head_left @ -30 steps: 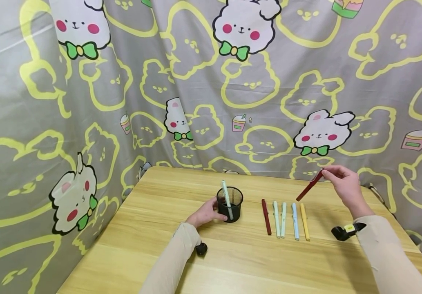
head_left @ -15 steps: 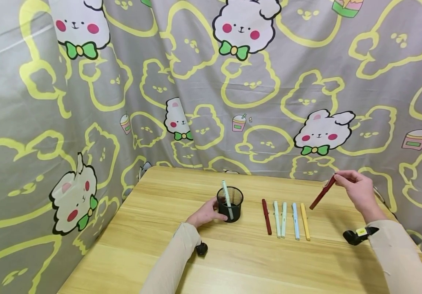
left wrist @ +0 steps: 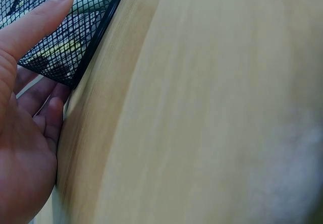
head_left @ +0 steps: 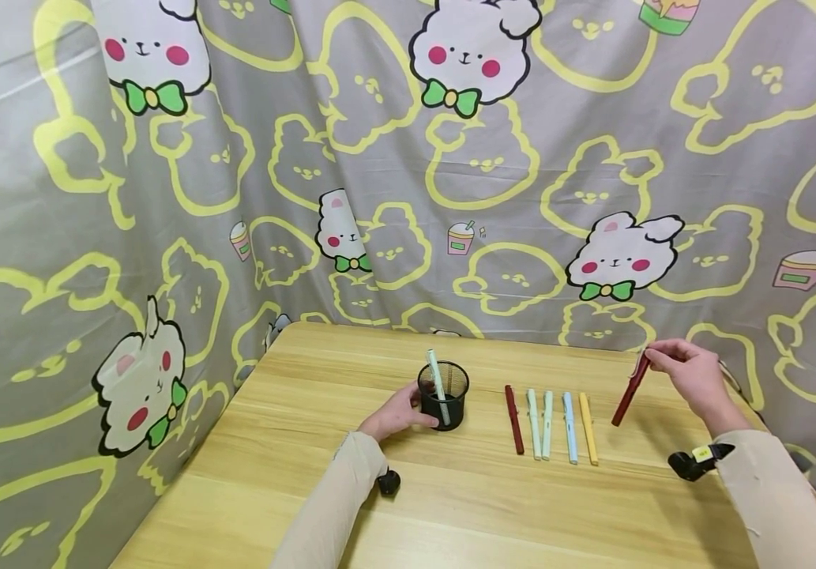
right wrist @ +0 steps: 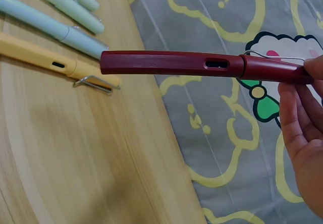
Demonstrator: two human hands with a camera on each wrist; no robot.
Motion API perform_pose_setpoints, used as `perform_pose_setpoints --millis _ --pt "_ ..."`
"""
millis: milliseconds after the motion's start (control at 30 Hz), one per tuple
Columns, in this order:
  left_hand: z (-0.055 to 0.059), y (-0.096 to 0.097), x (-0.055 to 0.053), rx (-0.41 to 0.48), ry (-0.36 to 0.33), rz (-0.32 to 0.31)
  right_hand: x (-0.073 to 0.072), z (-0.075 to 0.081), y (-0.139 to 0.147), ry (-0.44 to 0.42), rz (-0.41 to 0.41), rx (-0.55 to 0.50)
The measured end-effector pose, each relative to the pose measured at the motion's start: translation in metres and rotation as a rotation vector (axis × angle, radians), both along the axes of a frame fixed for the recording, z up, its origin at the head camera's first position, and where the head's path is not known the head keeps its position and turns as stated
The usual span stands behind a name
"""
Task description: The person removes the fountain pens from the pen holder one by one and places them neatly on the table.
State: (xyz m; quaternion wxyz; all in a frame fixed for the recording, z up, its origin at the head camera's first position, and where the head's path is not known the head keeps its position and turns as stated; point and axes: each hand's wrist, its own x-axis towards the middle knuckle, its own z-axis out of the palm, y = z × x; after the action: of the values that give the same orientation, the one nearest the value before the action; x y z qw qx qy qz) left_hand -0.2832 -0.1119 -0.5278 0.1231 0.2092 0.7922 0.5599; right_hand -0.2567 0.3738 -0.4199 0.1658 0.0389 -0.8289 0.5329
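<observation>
My right hand (head_left: 692, 379) pinches a dark red pen (head_left: 631, 389) by its cap end, and the pen slants down to the left above the table. In the right wrist view the pen (right wrist: 166, 63) shows its metal clip near the fingertips. My left hand (head_left: 399, 412) holds a black mesh pen cup (head_left: 455, 409) at its side, thumb in front and fingers behind. One pale green pen (head_left: 435, 370) leans inside the cup. In the left wrist view the thumb lies against the mesh (left wrist: 93, 22).
Right of the cup lie a dark red pen (head_left: 514, 420), two pale green pens (head_left: 534, 427), a light blue pen (head_left: 570, 429) and a yellow pen (head_left: 588, 431), roughly side by side on the wooden table (head_left: 450, 506). A patterned curtain (head_left: 393, 174) hangs behind and at the left.
My right hand has moved to the right with the dark red pen, past the yellow pen, and the pen now hangs lower and steeper. The left hand and the cup have stayed in place.
</observation>
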Motion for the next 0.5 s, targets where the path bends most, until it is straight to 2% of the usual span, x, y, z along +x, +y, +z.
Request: perform_pose_setpoints --millis 167,500 --pt "0.001 0.001 0.001 -0.002 0.01 -0.005 0.0 -0.005 0.003 -0.047 0.039 0.039" --pt "0.002 0.0 0.002 -0.007 0.013 0.001 -0.006 -0.022 0.005 -0.04 0.094 0.035"
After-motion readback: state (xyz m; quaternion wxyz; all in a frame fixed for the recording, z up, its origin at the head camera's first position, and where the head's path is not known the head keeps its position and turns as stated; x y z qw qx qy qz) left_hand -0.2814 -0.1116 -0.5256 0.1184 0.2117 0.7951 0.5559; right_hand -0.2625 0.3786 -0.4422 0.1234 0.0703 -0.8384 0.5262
